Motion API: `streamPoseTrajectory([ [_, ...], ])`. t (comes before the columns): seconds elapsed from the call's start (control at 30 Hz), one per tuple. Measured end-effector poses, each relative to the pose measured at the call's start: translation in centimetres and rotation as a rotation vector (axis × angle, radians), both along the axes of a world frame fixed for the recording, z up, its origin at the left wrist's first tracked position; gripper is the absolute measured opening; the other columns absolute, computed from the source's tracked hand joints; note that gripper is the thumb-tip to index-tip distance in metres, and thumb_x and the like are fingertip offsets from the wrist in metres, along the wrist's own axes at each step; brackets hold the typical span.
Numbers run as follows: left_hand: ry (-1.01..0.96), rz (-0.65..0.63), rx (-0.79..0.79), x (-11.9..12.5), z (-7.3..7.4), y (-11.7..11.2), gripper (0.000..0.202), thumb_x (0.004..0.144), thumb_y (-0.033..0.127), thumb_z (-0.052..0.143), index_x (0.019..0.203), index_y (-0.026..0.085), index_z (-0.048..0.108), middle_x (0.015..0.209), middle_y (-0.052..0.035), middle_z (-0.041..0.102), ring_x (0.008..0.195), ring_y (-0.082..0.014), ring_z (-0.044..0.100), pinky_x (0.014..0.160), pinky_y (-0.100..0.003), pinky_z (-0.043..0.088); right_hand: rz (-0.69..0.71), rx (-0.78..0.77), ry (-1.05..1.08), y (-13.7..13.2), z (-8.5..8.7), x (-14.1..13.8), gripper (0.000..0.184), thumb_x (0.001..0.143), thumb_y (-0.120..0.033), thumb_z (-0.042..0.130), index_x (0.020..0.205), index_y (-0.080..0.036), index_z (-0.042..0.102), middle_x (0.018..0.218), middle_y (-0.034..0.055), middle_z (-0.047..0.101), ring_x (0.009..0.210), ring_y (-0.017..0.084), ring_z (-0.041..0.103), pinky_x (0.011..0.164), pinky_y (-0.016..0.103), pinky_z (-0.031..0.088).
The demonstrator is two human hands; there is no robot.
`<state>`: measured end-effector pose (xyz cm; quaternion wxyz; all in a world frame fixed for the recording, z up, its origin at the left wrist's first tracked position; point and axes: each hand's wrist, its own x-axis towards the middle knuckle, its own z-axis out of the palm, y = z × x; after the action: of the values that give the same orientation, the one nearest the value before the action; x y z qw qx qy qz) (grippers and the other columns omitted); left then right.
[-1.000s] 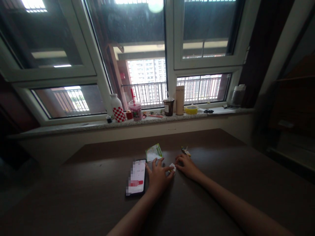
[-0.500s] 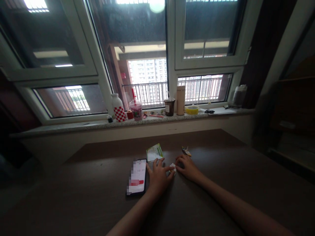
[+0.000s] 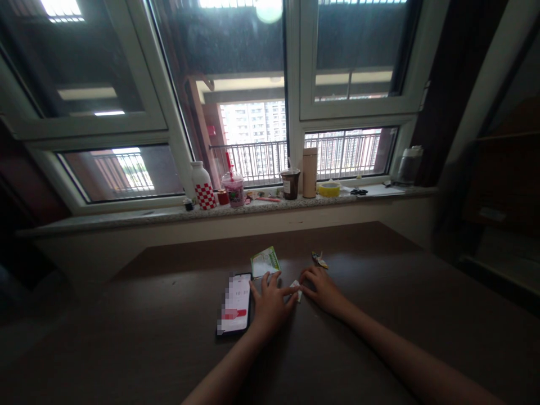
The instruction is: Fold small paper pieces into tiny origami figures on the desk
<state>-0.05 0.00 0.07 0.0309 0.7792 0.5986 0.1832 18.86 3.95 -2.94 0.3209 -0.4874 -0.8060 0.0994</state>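
My left hand (image 3: 270, 304) and my right hand (image 3: 323, 288) lie on a dark brown table (image 3: 379, 315), their fingertips meeting on a small white folded paper (image 3: 296, 288) between them. Both hands press and pinch this paper against the tabletop, and most of it is hidden under the fingers. A phone (image 3: 235, 304) with a lit screen lies just left of my left hand. A green and white packet (image 3: 264, 261) lies just beyond my left fingers. A small folded coloured paper piece (image 3: 319, 259) sits beyond my right hand.
Behind the table a stone windowsill (image 3: 126, 215) carries a red-checked white bottle (image 3: 202, 185), a pink drink cup (image 3: 234, 189), a dark cup (image 3: 290, 183), a tan flask (image 3: 309, 172), a yellow tape roll (image 3: 329, 188) and scissors (image 3: 358, 191). Dark shelving stands at the right.
Hardly anything differs: the view shifts slightly, and both hands keep their place on the small white paper.
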Motion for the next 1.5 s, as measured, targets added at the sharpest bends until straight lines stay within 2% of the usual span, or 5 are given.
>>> streamPoseTrajectory([
  [0.5,-0.020,0.032,-0.011,0.1,-0.2,-0.1,0.027,0.088,0.056,0.050,0.109,0.050,0.067,0.146,0.0009,0.045,0.141,-0.0341,0.026,0.107,-0.074,0.002,-0.001,-0.031,-0.054,-1.0,1.2,-0.2,0.018,0.080,-0.028,0.064,0.096,-0.021,0.062,0.114,0.0081,0.059,0.111,0.023,0.052,0.099,0.039,0.042],
  [0.77,-0.022,0.027,-0.019,0.1,-0.1,-0.2,0.028,0.087,0.058,0.050,0.110,0.051,0.066,0.146,-0.0002,0.045,0.141,-0.0339,0.026,0.106,-0.075,0.005,0.027,-0.057,-0.086,-1.6,1.8,-0.1,0.026,0.080,-0.036,0.066,0.101,-0.022,0.060,0.119,0.0091,0.057,0.114,0.025,0.050,0.100,0.042,0.041],
  [1.17,0.006,0.035,-0.021,0.1,0.3,-0.3,0.027,0.088,0.052,0.052,0.111,0.049,0.066,0.145,0.0012,0.046,0.141,-0.0333,0.026,0.111,-0.069,0.002,0.071,-0.063,-0.082,-1.8,1.9,0.1,0.034,0.077,-0.038,0.068,0.105,-0.022,0.058,0.123,0.0102,0.054,0.117,0.027,0.048,0.102,0.043,0.039],
  [1.37,0.010,0.026,0.000,0.0,0.0,-0.1,0.026,0.087,0.052,0.053,0.110,0.050,0.066,0.145,0.0010,0.046,0.140,-0.0337,0.026,0.109,-0.071,0.003,0.080,-0.086,-0.041,-1.5,1.6,0.4,0.038,0.075,-0.044,0.071,0.105,-0.023,0.061,0.124,0.0090,0.054,0.118,0.027,0.048,0.101,0.044,0.039],
  [1.5,0.009,0.020,0.001,0.0,-0.1,0.0,0.027,0.088,0.054,0.050,0.109,0.051,0.066,0.145,0.0012,0.046,0.140,-0.0338,0.027,0.109,-0.072,0.004,0.070,-0.084,0.019,-0.9,1.1,0.5,0.020,0.085,-0.037,0.063,0.099,-0.023,0.064,0.120,0.0077,0.057,0.117,0.024,0.050,0.102,0.043,0.038],
])
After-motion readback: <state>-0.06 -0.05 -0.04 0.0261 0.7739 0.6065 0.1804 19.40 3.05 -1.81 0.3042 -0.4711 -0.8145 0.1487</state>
